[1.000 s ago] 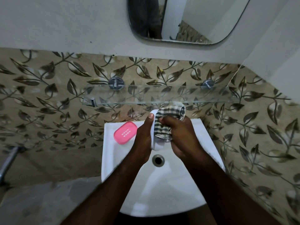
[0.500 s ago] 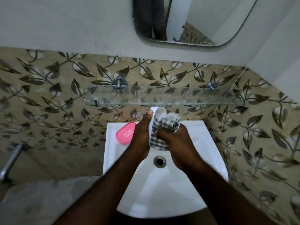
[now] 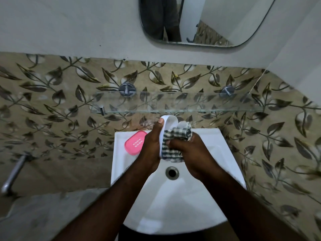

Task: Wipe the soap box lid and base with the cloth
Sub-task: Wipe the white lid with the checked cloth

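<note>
My left hand (image 3: 152, 145) grips a white soap box part (image 3: 169, 121) on edge above the sink, thumb along its upper rim. My right hand (image 3: 189, 153) holds a checked green-and-white cloth (image 3: 175, 136) bunched against the part's inner side. The cloth hides most of that white part. The pink soap box part (image 3: 134, 144), with small slots in its face, lies on the sink's back left corner, just left of my left hand.
The white sink (image 3: 217, 153) has a drain hole (image 3: 172, 173) below my hands. A glass shelf (image 3: 199, 103) juts from the leaf-patterned tile wall just above them. A mirror (image 3: 208, 20) hangs higher up. A metal tap (image 3: 13, 173) sticks out at the far left.
The cloth in my right hand has slid down and then back up against the white part. My left hand has kept its hold, and the pink part has not moved.
</note>
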The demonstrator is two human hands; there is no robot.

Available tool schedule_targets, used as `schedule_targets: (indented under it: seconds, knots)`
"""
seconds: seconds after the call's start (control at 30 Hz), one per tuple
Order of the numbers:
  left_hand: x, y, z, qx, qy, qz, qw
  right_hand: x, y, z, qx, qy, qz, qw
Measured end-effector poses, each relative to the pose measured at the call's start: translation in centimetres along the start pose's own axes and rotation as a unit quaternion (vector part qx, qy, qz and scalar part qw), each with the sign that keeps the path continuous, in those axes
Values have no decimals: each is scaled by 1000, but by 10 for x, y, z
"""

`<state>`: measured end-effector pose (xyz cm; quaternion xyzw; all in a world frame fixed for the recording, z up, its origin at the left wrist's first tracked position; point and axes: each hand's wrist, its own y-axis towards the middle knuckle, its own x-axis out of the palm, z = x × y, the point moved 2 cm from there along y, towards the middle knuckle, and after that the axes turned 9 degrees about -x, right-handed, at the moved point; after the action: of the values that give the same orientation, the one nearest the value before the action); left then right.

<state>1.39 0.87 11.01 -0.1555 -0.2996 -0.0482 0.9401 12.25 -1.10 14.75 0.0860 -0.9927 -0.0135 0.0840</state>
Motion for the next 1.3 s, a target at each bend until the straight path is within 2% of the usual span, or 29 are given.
schedule_targets:
  seconds: [0.1,0.17,0.23,0.33,0.37,0.4,0.47,0.5,0.57,0.6,0.63,0.73,0.77,0.8,0.83,0.87,0.93,0.97,1.0,1.03,1.13,1.17,1.2,1.23,1.3]
  knots:
    - [11,1,-5,1,-20,-18,1000,-5,19,-10,-12,62,100,993]
    - [14,2,-6,7,-32,-31,999,-4,21,-12,-30,68,116,990]
    - [12,2,-3,0,-30,-2,1000,-3,10,-10,-53,7,73,996]
    - [3,4,1,-17,-47,49,998,-6,-11,1,-53,-101,-37,993]
    - [4,5,1,-30,-50,56,997,-9,-14,4,-67,-164,-60,982]
    - [4,5,0,-42,-58,65,995,-12,-15,5,-99,-260,-76,957]
    - [7,4,0,-58,-95,87,990,-15,-15,5,-163,-416,-119,887]
    - [8,6,1,-55,-117,101,986,-16,-16,5,-179,-451,-145,862]
    - [6,10,3,-49,-125,116,984,-17,-18,7,-166,-483,-184,840]
    - [5,12,0,-53,-107,114,986,-19,-18,8,-158,-486,-184,840]
    - [3,12,-2,-56,-84,109,989,-18,-18,10,-153,-465,-168,856]
    - [-2,12,-9,-40,-85,95,991,-6,-21,14,-125,-279,-60,950]
    - [-3,13,-9,-32,-90,92,991,-2,-23,16,-120,-227,-38,966]
    - [-6,14,-9,-32,-88,95,991,0,-25,19,-126,-220,-40,967]
    - [-9,15,-9,-38,-79,97,991,-2,-28,22,-144,-264,-61,952]
    - [-12,16,-9,-50,-65,98,992,-5,-29,23,-172,-347,-98,917]
    - [-15,17,-12,-72,-39,109,991,-12,-28,27,-224,-525,-174,803]
    - [-15,17,-14,-76,-32,120,989,-15,-24,26,-222,-567,-190,770]
    - [-14,16,-14,-74,-31,131,988,-16,-22,26,-217,-573,-189,767]
    - [-13,16,-14,-66,-31,142,987,-14,-20,25,-216,-551,-178,786]
    - [-12,15,-10,-28,-29,142,989,-5,-19,21,-159,-333,-74,927]
    - [-11,14,-9,-17,-31,129,991,-3,-20,22,-141,-263,-42,953]
    - [-10,13,-7,-11,-29,118,992,-2,-21,22,-151,-240,-36,958]
    - [-11,12,-6,-14,-27,116,993,-2,-24,22,-169,-273,-50,946]
    - [-12,12,-8,-47,-37,133,989,-5,-28,24,-209,-389,-108,891]
